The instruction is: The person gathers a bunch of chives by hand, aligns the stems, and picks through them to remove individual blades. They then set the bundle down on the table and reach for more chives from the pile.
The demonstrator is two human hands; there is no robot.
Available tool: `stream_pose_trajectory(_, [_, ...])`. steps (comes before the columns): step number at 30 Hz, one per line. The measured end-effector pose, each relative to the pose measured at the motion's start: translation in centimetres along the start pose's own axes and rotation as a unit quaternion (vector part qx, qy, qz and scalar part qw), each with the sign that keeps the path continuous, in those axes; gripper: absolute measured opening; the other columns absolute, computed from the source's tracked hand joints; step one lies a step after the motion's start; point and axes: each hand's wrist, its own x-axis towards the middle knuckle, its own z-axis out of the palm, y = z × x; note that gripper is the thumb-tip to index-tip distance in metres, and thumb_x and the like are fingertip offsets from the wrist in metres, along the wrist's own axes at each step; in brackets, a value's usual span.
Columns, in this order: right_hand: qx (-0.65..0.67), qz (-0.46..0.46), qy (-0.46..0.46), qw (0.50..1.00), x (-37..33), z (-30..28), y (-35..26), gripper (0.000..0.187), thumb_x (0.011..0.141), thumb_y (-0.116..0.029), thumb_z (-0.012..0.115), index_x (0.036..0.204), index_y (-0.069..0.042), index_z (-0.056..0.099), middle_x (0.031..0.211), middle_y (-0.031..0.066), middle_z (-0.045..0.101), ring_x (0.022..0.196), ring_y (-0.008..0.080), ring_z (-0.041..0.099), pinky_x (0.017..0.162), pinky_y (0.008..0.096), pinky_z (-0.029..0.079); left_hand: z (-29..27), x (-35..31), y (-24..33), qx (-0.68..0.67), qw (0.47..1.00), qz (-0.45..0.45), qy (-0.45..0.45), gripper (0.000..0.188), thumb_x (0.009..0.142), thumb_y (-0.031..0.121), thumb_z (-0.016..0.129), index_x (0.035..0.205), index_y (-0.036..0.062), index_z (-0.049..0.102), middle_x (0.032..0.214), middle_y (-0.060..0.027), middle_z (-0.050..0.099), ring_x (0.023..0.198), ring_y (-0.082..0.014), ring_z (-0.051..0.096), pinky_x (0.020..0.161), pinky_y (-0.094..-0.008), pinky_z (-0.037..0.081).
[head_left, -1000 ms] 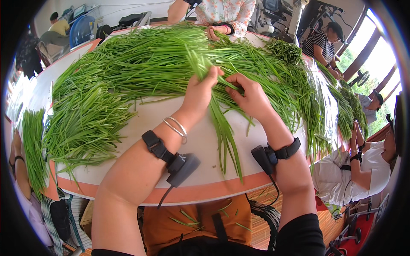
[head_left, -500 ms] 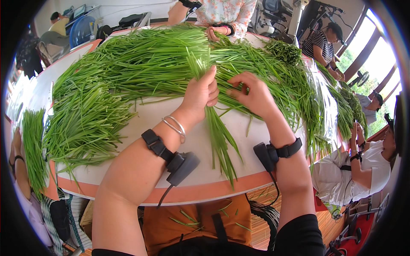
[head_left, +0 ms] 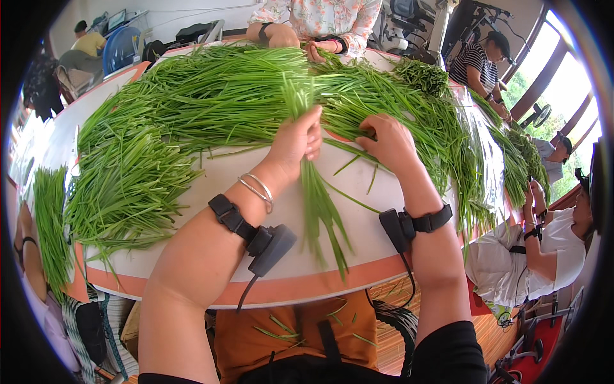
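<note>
My left hand (head_left: 298,142) is closed around a bunch of long green chives (head_left: 320,205), held over the near middle of the table. The pale cut ends stick up above my fist, and the leafy tips fan downward toward the table's front edge. Just to the right, my right hand (head_left: 389,142) is at the near edge of the large chive pile (head_left: 217,89). Its thumb and fingers are curled together on a few chive blades, mostly hidden by the hand. A few loose blades lie on the tabletop (head_left: 256,163) between and below my hands.
Another chive heap (head_left: 128,192) covers the table's left side. Opposite me, a person in a floral shirt (head_left: 336,22) has both hands at the pile's far edge. Clear plastic sheeting (head_left: 483,150) lies at the right. Other people sit along the right side.
My left hand has shifted slightly left with its bunch, whose tips are blurred by motion. My right hand has moved right, and its fingers have drawn closer together. The opposite person's arm has come down.
</note>
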Motion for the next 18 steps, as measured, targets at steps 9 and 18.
stream_pose_trajectory(9, [0.128, -0.098, 0.063, 0.985, 0.4, 0.2, -1.0, 0.015, 0.077, -0.015, 0.064, 0.086, -0.003, 0.063, 0.076, 0.0099, 0.062, 0.071, 0.0245, 0.06, 0.064, 0.0353, 0.046, 0.2, 0.3, -0.6, 0.076, 0.992, 0.029, 0.094, 0.03, 0.084, 0.033, 0.062, 0.069, 0.0105, 0.049, 0.057, 0.004, 0.039, 0.048, -0.0078, 0.038, 0.045, -0.0235, 0.033])
stream_pose_trajectory(18, [0.392, -0.059, -0.002, 0.918, 0.0, 1.0, -2.0, 0.015, 0.083, -0.014, 0.062, 0.089, 0.0, 0.059, 0.067, 0.0038, 0.058, 0.06, 0.0093, 0.052, 0.057, 0.0253, 0.043, 0.0, 0.1, -0.4, 0.148, 0.987, 0.062, -0.007, 0.033, 0.085, 0.034, 0.062, 0.103, 0.0067, 0.062, 0.063, 0.0067, 0.04, 0.054, -0.0051, 0.038, 0.049, -0.0216, 0.033])
